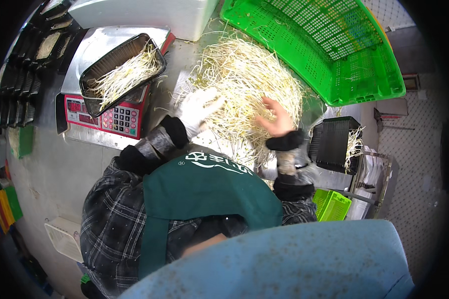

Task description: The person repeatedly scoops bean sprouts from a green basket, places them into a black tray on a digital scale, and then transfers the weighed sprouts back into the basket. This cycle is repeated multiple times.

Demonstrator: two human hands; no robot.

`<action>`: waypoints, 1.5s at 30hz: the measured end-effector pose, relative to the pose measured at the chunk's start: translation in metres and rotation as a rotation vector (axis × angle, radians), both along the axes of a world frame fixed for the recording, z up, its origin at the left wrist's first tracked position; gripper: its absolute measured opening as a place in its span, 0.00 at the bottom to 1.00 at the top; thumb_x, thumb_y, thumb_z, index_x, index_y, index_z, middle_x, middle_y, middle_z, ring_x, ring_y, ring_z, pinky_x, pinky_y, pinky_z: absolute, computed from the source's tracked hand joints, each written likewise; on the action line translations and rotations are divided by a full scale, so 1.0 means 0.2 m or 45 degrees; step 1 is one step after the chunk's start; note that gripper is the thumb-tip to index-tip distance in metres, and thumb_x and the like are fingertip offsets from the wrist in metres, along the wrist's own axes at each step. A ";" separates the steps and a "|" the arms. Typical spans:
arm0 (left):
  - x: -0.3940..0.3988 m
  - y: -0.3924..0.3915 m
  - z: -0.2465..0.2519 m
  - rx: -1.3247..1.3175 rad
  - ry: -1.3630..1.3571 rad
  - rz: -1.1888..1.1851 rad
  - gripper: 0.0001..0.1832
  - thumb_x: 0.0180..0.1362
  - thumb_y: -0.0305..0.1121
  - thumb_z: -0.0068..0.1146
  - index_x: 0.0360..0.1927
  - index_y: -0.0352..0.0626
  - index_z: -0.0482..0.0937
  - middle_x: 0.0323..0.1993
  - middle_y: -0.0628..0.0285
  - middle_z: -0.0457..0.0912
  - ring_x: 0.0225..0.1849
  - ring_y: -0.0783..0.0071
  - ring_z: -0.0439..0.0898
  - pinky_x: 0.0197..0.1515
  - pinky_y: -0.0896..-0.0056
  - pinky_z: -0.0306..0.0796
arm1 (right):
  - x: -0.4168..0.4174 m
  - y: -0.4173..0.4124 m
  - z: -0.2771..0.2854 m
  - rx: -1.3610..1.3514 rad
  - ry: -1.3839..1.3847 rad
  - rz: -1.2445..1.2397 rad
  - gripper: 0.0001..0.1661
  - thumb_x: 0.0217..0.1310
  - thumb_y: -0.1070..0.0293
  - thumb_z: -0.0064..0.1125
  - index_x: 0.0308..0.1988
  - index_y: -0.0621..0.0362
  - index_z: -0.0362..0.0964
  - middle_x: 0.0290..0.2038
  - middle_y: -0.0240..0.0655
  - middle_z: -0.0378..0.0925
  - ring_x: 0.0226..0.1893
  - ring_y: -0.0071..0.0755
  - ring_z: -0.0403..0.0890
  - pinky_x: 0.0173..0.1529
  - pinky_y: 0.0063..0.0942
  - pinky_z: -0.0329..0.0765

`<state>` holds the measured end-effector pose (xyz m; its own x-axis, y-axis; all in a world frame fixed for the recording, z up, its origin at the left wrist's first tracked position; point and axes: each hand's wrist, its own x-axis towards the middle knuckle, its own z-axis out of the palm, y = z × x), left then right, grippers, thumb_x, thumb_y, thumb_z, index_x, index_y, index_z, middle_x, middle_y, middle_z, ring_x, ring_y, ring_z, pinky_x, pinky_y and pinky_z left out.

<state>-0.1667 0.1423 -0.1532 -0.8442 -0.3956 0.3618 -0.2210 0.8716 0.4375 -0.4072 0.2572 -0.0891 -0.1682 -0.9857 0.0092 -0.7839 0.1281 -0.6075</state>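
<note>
A large heap of bean sprouts [247, 74] lies on the metal table in front of me. At its left edge is my left hand [200, 108], in a white glove; glare hides whether its fingers hold any sprouts. My bare right hand [277, 117] is over the right side of the heap, thumb and fingers apart, with no sprouts seen between them. To the left, a black plastic tray [114, 56] partly filled with sprouts rests tilted on a red digital scale [134, 129] with a steel top.
A green perforated crate [359, 71] stands at the upper right, beyond the heap. Stacked black trays [331, 144] with some sprouts sit right of my right hand. A white foam box [146, 17] is behind the scale. More black trays [17, 82] line the far left.
</note>
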 end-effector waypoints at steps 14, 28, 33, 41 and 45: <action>0.27 0.09 0.05 0.325 -0.024 0.134 0.32 0.43 0.29 0.54 0.56 0.54 0.63 0.54 0.54 0.63 0.55 0.56 0.62 0.56 0.62 0.57 | 0.38 -0.08 -0.17 0.117 0.425 0.278 0.38 0.38 0.59 0.63 0.51 0.56 0.59 0.43 0.46 0.67 0.43 0.49 0.68 0.47 0.36 0.68; 0.16 -0.03 0.00 0.364 0.333 0.336 0.25 0.43 0.22 0.46 0.50 0.40 0.66 0.46 0.50 0.71 0.48 0.54 0.69 0.51 0.64 0.62 | 0.01 0.65 0.62 -0.609 -0.011 -0.112 0.13 0.47 0.77 0.43 0.36 0.68 0.69 0.33 0.43 0.74 0.30 0.36 0.75 0.34 0.25 0.71; 0.03 -0.10 0.01 0.463 0.412 0.259 0.23 0.44 0.22 0.44 0.49 0.38 0.67 0.43 0.49 0.72 0.45 0.52 0.70 0.49 0.63 0.63 | -0.24 1.78 0.16 -0.180 -0.824 -0.768 0.17 0.48 0.68 0.56 0.40 0.58 0.63 0.41 0.43 0.67 0.39 0.31 0.70 0.42 0.28 0.70; 0.02 -0.08 0.00 0.322 0.342 0.348 0.24 0.46 0.26 0.47 0.51 0.43 0.66 0.44 0.52 0.72 0.45 0.53 0.70 0.48 0.63 0.64 | 0.03 1.14 -0.04 0.284 0.181 -0.609 0.20 0.41 0.68 0.63 0.38 0.61 0.70 0.33 0.41 0.74 0.32 0.38 0.75 0.38 0.28 0.71; 0.07 -0.09 -0.04 0.365 0.414 0.312 0.25 0.45 0.24 0.46 0.52 0.42 0.64 0.44 0.52 0.72 0.45 0.52 0.70 0.49 0.62 0.63 | 0.29 0.29 -0.08 -0.412 0.069 -0.088 0.16 0.42 0.70 0.61 0.36 0.59 0.71 0.33 0.41 0.74 0.35 0.43 0.74 0.41 0.31 0.69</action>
